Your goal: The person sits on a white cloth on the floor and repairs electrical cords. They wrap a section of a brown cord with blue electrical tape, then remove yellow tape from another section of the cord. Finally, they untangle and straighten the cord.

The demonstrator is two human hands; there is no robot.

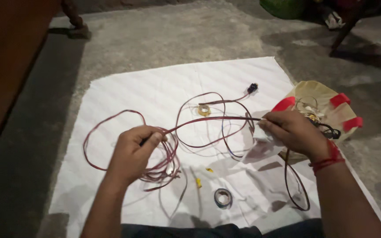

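My left hand point(133, 152) grips a bundle of thin red wires point(164, 163) whose loops spread over a white sheet point(155, 88). One red strand point(212, 120) runs taut from that hand to my right hand point(291, 132). My right hand pinches the strand together with a small white cloth or paper point(261, 143). A red thread band sits on my right wrist. Just beyond my right hand lies a beige round housing point(320, 94) with red tabs and tangled wiring inside.
On the sheet lie a yellowish tape roll point(204, 110), a dark tape roll point(222, 197), a small black connector point(252, 87) and yellow bits point(198, 182). Grey concrete floor surrounds the sheet. A dark wooden surface stands at the left, furniture legs at the far right.
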